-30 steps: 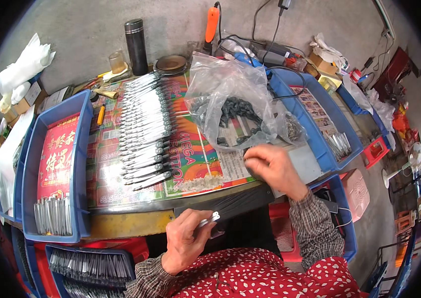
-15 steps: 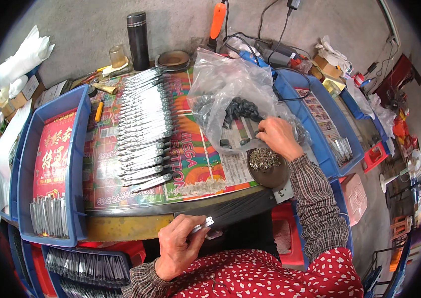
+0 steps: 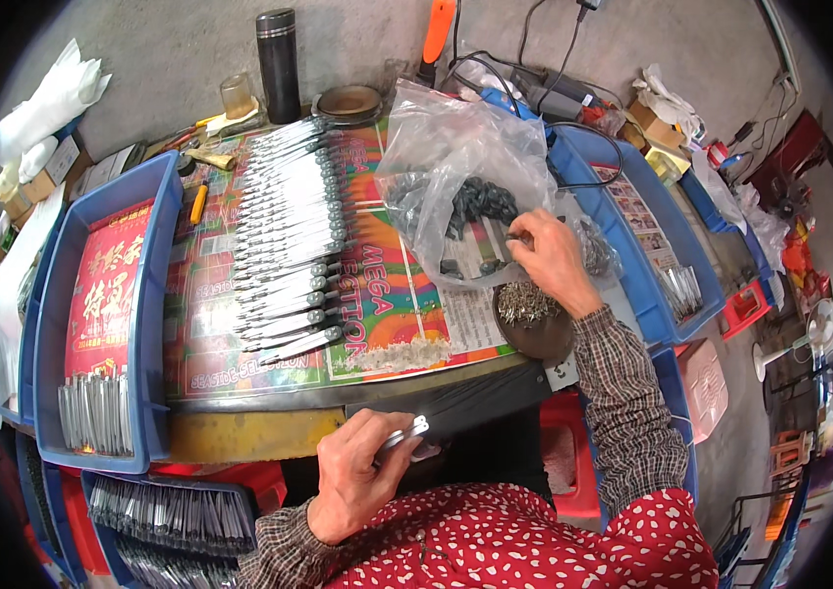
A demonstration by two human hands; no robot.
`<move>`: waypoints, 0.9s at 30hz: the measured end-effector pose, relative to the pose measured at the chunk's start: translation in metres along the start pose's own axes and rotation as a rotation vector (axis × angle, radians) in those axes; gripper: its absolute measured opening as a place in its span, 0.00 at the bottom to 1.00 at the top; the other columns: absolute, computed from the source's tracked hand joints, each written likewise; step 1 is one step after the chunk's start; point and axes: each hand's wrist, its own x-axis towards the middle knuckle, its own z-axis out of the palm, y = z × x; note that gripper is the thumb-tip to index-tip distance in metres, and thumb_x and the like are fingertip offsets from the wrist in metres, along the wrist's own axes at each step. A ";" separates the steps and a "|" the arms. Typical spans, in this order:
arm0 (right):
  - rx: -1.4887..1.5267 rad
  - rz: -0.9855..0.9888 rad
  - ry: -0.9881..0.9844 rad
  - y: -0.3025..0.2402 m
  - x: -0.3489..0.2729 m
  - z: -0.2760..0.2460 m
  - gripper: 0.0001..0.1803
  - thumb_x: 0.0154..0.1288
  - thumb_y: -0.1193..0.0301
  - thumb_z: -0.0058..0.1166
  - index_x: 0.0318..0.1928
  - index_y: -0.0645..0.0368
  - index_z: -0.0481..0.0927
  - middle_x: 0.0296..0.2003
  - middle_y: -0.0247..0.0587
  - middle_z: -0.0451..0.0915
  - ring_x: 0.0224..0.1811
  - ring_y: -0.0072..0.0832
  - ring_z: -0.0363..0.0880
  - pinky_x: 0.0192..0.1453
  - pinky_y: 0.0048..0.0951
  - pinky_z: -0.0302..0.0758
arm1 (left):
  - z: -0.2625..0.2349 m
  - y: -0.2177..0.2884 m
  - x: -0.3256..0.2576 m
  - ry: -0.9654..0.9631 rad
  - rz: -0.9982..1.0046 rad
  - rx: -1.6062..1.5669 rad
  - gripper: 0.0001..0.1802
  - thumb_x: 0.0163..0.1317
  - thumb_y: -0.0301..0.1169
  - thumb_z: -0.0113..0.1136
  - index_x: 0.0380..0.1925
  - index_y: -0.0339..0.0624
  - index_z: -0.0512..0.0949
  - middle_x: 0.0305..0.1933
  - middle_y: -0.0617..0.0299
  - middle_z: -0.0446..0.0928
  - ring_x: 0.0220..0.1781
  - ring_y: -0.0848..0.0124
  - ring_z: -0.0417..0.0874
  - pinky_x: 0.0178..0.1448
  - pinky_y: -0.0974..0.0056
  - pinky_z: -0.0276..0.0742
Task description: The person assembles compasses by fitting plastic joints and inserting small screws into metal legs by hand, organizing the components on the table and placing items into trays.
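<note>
Right hand moves from dish to bag

The right hand (image 3: 552, 260), over the dish a second ago, is now at the plastic bag's mouth. Far left, a blue tray (image 3: 149, 334) holds upright metal strips (image 3: 94, 414) and a red sheet (image 3: 107, 285) bearing large pale characters. Next, a long row of silver pieces (image 3: 284, 226) with dark ends lies on a bright table sheet (image 3: 377, 236) printed with bold capitals. Before the table edge, the left hand (image 3: 359, 466) pinches a pale metal strip (image 3: 406, 432), its holed end jutting right. The clear bag (image 3: 436, 128) contains dark pieces (image 3: 483, 201). The right hand's thumb and fingers bend close together; whether they grip a piece, I cannot tell. Just below sits the brown dish (image 3: 534, 342) of small metal bits (image 3: 526, 302).
</note>
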 end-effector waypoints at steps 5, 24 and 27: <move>0.222 -0.007 0.067 -0.039 -0.027 -0.021 0.09 0.57 0.73 0.57 0.37 0.64 0.76 0.33 0.46 0.79 0.33 0.40 0.79 0.40 0.36 0.75 | 0.002 0.003 -0.003 0.006 0.005 -0.019 0.12 0.48 0.18 0.68 0.34 0.36 0.79 0.28 0.56 0.78 0.26 0.65 0.79 0.30 0.66 0.72; 1.125 0.233 -0.447 -0.114 -0.152 -0.028 0.11 0.71 0.75 0.51 0.51 0.65 0.78 0.29 0.34 0.79 0.28 0.14 0.77 0.31 0.17 0.77 | 0.009 0.013 -0.015 -0.061 0.022 0.026 0.12 0.50 0.19 0.68 0.36 0.37 0.79 0.28 0.56 0.77 0.24 0.65 0.80 0.26 0.65 0.75; 1.110 0.269 -0.448 -0.116 -0.156 -0.028 0.10 0.72 0.74 0.51 0.49 0.66 0.79 0.31 0.35 0.80 0.28 0.14 0.77 0.31 0.17 0.77 | 0.012 0.012 -0.018 -0.051 0.029 0.003 0.13 0.49 0.18 0.68 0.36 0.36 0.79 0.28 0.57 0.77 0.24 0.70 0.79 0.27 0.68 0.73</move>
